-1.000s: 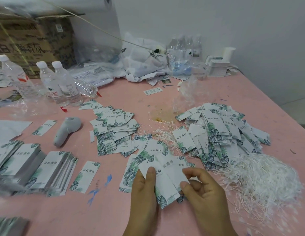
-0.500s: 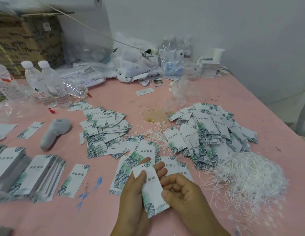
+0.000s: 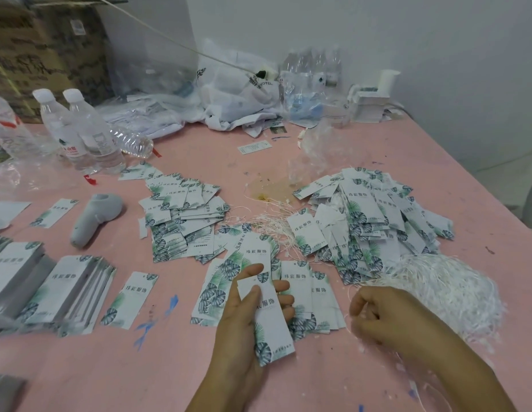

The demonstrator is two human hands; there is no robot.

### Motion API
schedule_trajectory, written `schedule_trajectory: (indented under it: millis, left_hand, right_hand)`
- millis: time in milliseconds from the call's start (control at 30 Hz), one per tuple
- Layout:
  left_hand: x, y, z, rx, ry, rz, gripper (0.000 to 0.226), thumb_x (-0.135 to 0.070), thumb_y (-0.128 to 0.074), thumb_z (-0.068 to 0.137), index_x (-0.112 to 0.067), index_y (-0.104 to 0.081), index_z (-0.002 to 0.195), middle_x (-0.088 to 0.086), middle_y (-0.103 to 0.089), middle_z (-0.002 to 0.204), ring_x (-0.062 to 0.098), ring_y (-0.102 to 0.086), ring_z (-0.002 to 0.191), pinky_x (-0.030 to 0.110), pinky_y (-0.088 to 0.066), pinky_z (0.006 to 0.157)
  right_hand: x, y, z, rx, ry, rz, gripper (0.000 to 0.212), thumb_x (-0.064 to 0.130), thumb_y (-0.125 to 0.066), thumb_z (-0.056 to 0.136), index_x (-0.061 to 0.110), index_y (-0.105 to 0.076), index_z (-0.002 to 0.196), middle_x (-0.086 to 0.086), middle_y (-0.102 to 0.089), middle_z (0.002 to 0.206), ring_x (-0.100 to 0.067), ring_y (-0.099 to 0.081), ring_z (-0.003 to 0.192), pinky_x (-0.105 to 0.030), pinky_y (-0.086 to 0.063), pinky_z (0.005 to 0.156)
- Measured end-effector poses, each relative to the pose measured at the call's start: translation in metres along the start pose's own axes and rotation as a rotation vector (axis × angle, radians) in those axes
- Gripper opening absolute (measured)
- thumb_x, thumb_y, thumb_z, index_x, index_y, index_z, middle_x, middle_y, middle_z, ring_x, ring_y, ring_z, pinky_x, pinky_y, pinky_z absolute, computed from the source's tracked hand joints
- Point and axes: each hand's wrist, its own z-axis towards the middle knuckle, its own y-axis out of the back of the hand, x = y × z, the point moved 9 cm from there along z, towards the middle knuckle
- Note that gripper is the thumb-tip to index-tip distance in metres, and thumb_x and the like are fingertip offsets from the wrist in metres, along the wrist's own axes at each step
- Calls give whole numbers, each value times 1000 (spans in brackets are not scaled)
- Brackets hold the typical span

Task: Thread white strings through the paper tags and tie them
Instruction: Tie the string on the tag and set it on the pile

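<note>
One flat rectangular paper tag (image 3: 266,319), white card printed with green leaves, lay lengthwise in my left hand (image 3: 247,328), thumb pressed across its top and fingers curled behind it. My right hand (image 3: 386,315) had its fingers curled in, pinching a thin white string (image 3: 348,304) at the edge of the fluffy string heap (image 3: 443,292) just beside it. More tags lay fanned on the pink table (image 3: 348,367) under my left hand, with a loose mound of tags (image 3: 374,212) beyond the strings. Two clear plastic water bottles (image 3: 80,129) stood well apart, far left.
</note>
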Motion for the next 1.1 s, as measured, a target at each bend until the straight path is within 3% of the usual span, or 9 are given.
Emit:
schedule_trajectory:
  millis: [100, 200, 400, 500, 567, 667, 867, 967, 1100]
  left_hand:
    - [1, -1, 0, 9, 5, 22, 23, -14, -57, 84, -20, -72, 100, 27, -67, 93, 32, -62, 71, 39, -57, 63]
    - [1, -1, 0, 5, 0, 72, 23, -15, -56, 84, -19, -72, 101, 27, -68, 94, 31, -63, 70, 39, -59, 63]
    - [3, -3, -1, 16, 8, 88, 21, -16, -56, 85, -20, -72, 98, 26, -69, 93, 31, -63, 68, 39, -58, 62]
    - [3, -3, -2, 29, 16, 78, 20, -17, -57, 85, -20, -73, 96, 25, -68, 93, 30, -63, 68, 39, -57, 62]
    - [4, -3, -2, 35, 19, 81, 19, -17, -58, 84, -20, -73, 96, 25, -69, 94, 30, -64, 69, 38, -57, 63]
    - [5, -5, -2, 48, 22, 92, 16, -17, -58, 85, -19, -72, 94, 26, -68, 95, 30, -65, 73, 38, -57, 64]
    - [9, -4, -1, 49, 24, 141, 19, -13, -53, 90, -18, -71, 95, 26, -66, 95, 32, -62, 77, 39, -57, 66]
    - [12, -4, 0, 39, 37, 162, 21, -12, -51, 93, -19, -71, 94, 26, -66, 94, 32, -62, 75, 39, -55, 64]
    - [18, -5, -1, 35, 77, 137, 19, -12, -53, 90, -15, -71, 96, 28, -64, 94, 32, -61, 70, 38, -54, 64]
  right_hand:
    - [-1, -6, -1, 42, -26, -78, 11, 33, -72, 67, 28, -65, 73, 19, -62, 56, 3, -54, 49, -22, -44, 52]
    - [4, -12, -4, 90, -39, -190, 5, 29, -67, 73, 24, -67, 72, 12, -65, 58, 1, -57, 50, -17, -41, 50]
    - [12, -17, -5, 120, -1, -248, 10, 18, -56, 73, 16, -62, 66, 6, -61, 54, -5, -52, 46, -21, -45, 53]
    - [8, -8, -4, 73, 13, 77, 20, 13, -58, 80, 19, -67, 63, 2, -65, 52, -11, -53, 46, -27, -46, 52]
    - [8, 1, -2, 42, 46, 291, 30, 10, -59, 86, 22, -63, 59, -1, -62, 50, -14, -47, 43, -24, -41, 46]
    - [14, 0, 0, 64, 124, 374, 36, 13, -59, 91, 27, -59, 57, -4, -66, 58, -17, -46, 45, -23, -36, 43]
    - [9, 2, 5, 24, 152, 582, 24, 9, -60, 92, 15, -62, 69, -13, -65, 64, -27, -56, 53, -41, -45, 53]
    - [10, -5, 9, 24, 146, 727, 24, 2, -62, 89, 15, -64, 69, -17, -62, 61, -28, -56, 50, -37, -49, 49]
    - [21, -12, 10, 40, 182, 890, 27, -6, -65, 85, 21, -67, 90, -11, -62, 64, -20, -56, 53, -28, -49, 49]
